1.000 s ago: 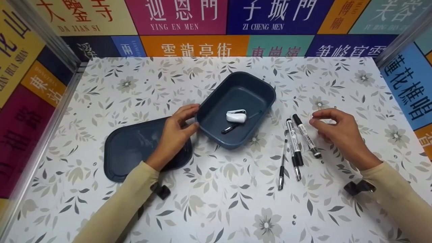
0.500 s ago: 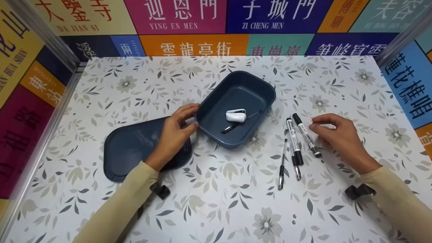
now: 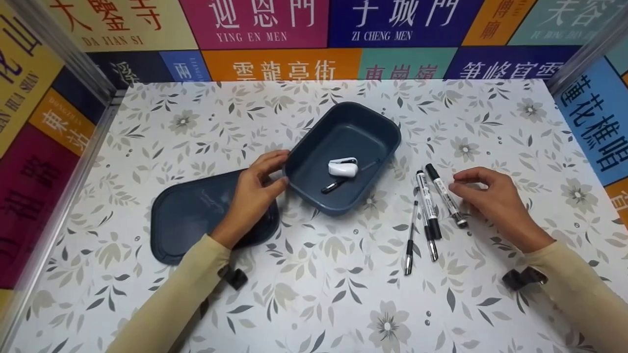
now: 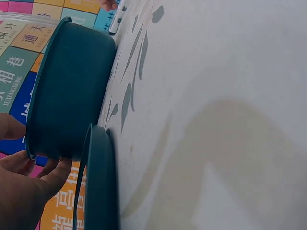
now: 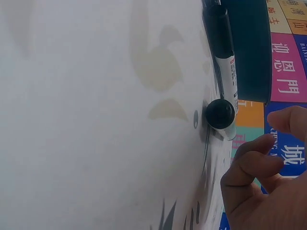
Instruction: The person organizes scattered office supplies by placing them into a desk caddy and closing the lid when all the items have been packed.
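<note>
A dark blue box (image 3: 314, 193) stands uncovered on the table. My left hand (image 3: 255, 189) touches its left corner from outside, thumb and fingers at the rim and wall, as the left wrist view also shows. Inside lie a small white rounded thing with a slot (image 3: 343, 167) and a pen (image 3: 333, 186) partly under it. Two black-and-white markers (image 3: 446, 195) and two slim clear pens (image 3: 410, 245) lie right of the box. My right hand (image 3: 493, 201) hovers beside the right marker, fingers loosely bent with nothing between them; its fingertips point toward the marker.
The box's dark blue lid (image 3: 196, 215) lies flat at the left, partly beneath my left hand and forearm. A floral cloth (image 3: 314, 294) covers the table. Colourful printed panels (image 3: 265, 24) with large characters rise at the back and both sides.
My right hand has come slightly lower, toward me, beside the markers. My left hand stays at the box corner, and the box, lid and pens keep their places.
</note>
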`<action>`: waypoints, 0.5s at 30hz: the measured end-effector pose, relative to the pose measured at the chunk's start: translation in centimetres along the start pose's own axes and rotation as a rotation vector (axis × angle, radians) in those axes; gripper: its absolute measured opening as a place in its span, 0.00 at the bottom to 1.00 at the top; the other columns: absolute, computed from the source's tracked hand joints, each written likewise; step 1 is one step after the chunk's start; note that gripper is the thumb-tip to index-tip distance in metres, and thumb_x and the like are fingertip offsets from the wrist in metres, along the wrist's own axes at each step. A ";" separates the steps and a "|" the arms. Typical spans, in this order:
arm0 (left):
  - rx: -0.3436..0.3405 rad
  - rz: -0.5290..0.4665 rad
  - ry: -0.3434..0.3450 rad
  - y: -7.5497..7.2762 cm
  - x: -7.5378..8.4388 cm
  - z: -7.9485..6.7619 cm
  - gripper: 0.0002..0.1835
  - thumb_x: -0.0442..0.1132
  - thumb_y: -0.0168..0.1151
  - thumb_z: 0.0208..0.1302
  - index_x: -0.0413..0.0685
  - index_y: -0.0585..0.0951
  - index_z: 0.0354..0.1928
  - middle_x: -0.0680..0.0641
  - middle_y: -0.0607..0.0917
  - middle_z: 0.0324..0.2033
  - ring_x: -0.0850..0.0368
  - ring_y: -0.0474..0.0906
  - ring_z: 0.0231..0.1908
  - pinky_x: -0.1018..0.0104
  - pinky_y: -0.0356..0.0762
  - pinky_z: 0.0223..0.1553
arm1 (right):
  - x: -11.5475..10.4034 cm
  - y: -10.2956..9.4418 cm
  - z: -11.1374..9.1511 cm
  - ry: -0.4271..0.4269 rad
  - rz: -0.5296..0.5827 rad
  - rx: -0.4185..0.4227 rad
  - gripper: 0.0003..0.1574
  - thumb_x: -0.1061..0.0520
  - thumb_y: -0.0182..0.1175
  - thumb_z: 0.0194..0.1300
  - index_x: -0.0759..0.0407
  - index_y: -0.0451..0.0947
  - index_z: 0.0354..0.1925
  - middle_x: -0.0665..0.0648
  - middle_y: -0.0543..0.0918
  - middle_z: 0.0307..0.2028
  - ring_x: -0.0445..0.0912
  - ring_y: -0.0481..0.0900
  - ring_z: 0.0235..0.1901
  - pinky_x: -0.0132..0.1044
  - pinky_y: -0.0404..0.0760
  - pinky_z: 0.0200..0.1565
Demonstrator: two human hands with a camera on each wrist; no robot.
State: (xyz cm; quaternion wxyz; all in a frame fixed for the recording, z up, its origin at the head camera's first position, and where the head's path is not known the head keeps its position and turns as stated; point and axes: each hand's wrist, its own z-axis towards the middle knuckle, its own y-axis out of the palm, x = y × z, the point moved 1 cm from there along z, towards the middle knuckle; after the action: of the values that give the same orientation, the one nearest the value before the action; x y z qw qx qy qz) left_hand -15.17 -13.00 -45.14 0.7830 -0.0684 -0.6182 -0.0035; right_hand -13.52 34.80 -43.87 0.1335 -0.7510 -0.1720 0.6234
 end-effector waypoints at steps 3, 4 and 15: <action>0.002 -0.004 0.001 0.0 0.0 0.0 0.26 0.21 0.66 0.66 0.29 0.83 0.67 0.40 0.83 0.69 0.39 0.83 0.66 0.38 0.78 0.66 | 0.0 0.0 -0.1 0.005 -0.001 0.003 0.30 0.48 0.73 0.76 0.67 0.80 0.64 0.47 0.88 0.44 0.41 0.83 0.27 0.32 0.80 0.28; 0.003 -0.003 0.002 0.0 0.1 0.0 0.26 0.21 0.66 0.66 0.29 0.83 0.67 0.40 0.83 0.69 0.39 0.83 0.66 0.38 0.78 0.66 | 0.0 0.0 -0.1 0.007 -0.002 0.005 0.30 0.48 0.73 0.76 0.67 0.80 0.64 0.47 0.88 0.44 0.41 0.83 0.27 0.32 0.80 0.28; -0.001 0.023 -0.027 0.0 0.2 -0.2 0.26 0.24 0.66 0.69 0.32 0.82 0.69 0.44 0.82 0.70 0.46 0.83 0.67 0.51 0.81 0.63 | 0.8 0.1 -0.3 0.026 -0.073 -0.009 0.30 0.45 0.73 0.76 0.64 0.81 0.63 0.47 0.88 0.44 0.40 0.82 0.32 0.32 0.79 0.28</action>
State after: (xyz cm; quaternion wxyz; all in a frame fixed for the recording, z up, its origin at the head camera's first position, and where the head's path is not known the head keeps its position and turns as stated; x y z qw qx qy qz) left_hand -14.90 -12.97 -45.00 0.7746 -0.0758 -0.6279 0.0062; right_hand -13.04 35.08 -44.54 0.1549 -0.7527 -0.2004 0.6077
